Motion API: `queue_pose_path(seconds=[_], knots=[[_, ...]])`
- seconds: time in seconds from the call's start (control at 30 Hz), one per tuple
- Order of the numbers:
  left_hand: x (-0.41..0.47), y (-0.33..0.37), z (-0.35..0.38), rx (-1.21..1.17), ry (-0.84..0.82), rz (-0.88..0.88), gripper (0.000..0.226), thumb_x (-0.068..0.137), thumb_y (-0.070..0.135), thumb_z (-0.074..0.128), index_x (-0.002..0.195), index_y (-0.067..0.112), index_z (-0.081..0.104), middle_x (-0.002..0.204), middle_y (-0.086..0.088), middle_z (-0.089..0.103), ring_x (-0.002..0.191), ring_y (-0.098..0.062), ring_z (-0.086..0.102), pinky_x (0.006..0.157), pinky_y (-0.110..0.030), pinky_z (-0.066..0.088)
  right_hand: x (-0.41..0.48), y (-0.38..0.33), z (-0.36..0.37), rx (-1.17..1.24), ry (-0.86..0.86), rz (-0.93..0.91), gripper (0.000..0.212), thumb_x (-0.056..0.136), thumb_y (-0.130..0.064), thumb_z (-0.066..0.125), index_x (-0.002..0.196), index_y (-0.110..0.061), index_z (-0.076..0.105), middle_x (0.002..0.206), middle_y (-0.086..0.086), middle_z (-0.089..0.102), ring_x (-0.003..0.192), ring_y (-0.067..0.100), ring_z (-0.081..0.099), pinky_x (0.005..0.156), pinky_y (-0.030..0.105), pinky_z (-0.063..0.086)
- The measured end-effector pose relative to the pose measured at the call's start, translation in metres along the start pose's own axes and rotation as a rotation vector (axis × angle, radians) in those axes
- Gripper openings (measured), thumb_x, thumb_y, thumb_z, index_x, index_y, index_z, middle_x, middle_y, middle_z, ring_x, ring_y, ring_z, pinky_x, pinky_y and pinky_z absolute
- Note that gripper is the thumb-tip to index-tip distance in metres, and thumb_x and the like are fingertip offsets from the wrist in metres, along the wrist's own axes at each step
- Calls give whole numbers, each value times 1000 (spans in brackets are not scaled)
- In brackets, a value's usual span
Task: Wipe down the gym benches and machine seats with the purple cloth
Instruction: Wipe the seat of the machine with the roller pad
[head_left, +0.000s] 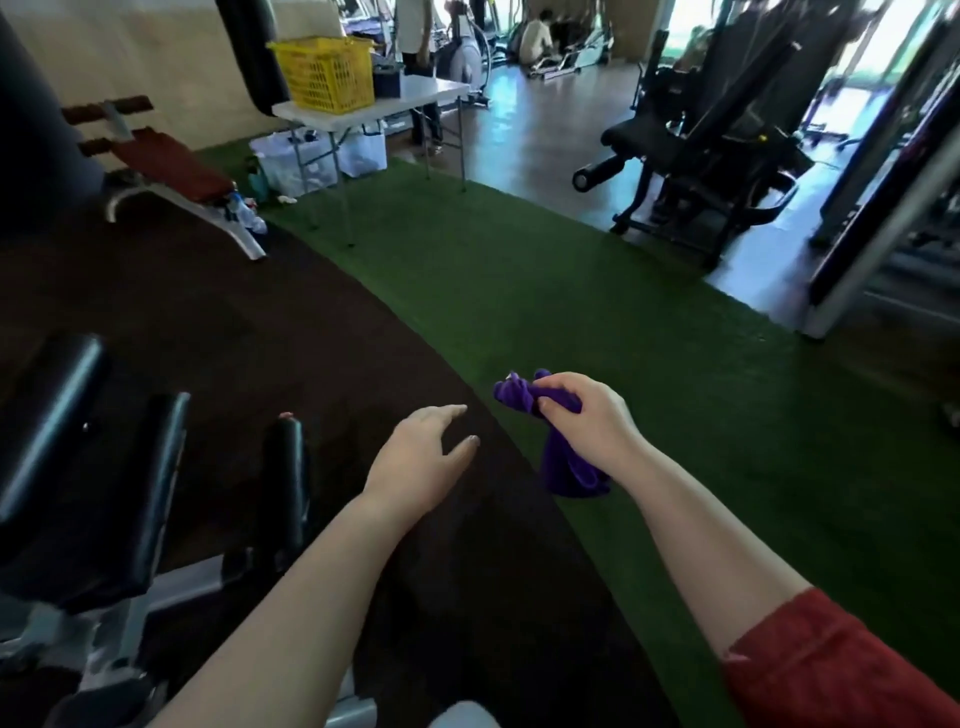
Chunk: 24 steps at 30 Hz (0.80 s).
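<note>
the right hand (584, 415) is squeezed around the bunched purple cloth (563, 465), held up over the green floor, and the left hand (421, 457) is loose and holds nothing. no wiping is going on now. i think the black bench (93, 467) close by and the red bench (166, 163) far off may need a wipe, but i cannot tell which are clean.

Purple cloth (563, 465): soft fabric, matt, slightly fuzzy pile. Near bench pads (52, 415): black vinyl-look upholstery, smooth, glossy highlights. Frame (174, 584): grey painted metal, satin. Dark floor mat (260, 322): brown, matt, fine grain. Green turf (519, 291): rough synthetic pile, matt. Far bench (171, 163): red upholstery, matt, on silver metal legs. Basket (324, 73): yellow plastic lattice, slight sheen. Folding table (415, 93): smooth white plastic-look top, thin metal legs. Far floor (535, 130): wood-look, glossy, reflective. Sleeve (831, 665): red cloth, matt.
</note>
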<state>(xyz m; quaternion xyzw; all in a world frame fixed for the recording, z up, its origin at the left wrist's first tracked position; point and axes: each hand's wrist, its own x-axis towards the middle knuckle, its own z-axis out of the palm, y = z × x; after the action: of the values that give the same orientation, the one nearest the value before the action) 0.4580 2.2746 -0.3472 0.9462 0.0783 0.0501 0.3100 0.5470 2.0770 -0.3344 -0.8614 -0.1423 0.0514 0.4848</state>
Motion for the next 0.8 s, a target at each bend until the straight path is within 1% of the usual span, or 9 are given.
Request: queue_pose_path(seconds=[0.07,0.17,0.23,0.37,0.5,0.6,0.73,0.8], knots=[[32,-2,2,-12,7,10,50,91,42,57,137,25,49,137,6,52,129,-10,44,106,-26,35,24,6,0,6,12,8,23,86,-17,65,105,-29,69,111,-12,65,96,2,60,70,-2,36],[84,-7,4,-31,17,20,50,91,41,57,138,25,49,137,6,52,129,-10,43,105,-26,35,69,12,3,16,9,22,22,87,-16,64,105,-28,69,111,-14,64,88,-5,57,68,-4,36],[121,-16,4,-35,22,29,50,92,41,56,138,24,49,138,5,52,129,-9,43,105,-25,34,107,15,8,18,15,21,22,87,-16,64,105,-29,69,111,-14,64,90,-4,57,69,-4,36],[214,-46,-8,-24,20,28,50,92,42,56,138,25,49,139,5,51,130,-10,42,105,-27,34,202,13,27,24,8,16,22,87,-17,64,104,-31,68,111,-14,64,91,-3,58,67,-4,36],[324,-76,-43,-15,33,36,49,92,40,56,138,24,49,138,5,51,129,-9,43,100,-21,32,319,-9,45,8,6,-9,23,88,-18,63,106,-30,68,112,-13,64,93,-1,58,67,-2,37],[400,-100,-76,20,34,36,49,92,41,55,138,25,49,138,6,51,128,-8,43,96,-18,31,408,-35,59,0,14,-35,23,87,-19,63,107,-29,68,112,-13,64,96,3,59,72,3,37],[489,-138,-114,27,65,-1,48,92,41,56,137,25,50,137,5,51,128,-9,42,96,-19,31,514,-70,84,11,0,-93,23,87,-18,65,107,-27,69,108,-14,64,91,1,59,69,-1,37],[533,-162,-129,27,85,-31,49,91,43,55,137,27,49,137,6,50,128,-9,43,99,-23,33,569,-82,102,12,-12,-126,23,86,-17,65,106,-27,69,105,-13,65,86,-4,58,67,-3,36]])
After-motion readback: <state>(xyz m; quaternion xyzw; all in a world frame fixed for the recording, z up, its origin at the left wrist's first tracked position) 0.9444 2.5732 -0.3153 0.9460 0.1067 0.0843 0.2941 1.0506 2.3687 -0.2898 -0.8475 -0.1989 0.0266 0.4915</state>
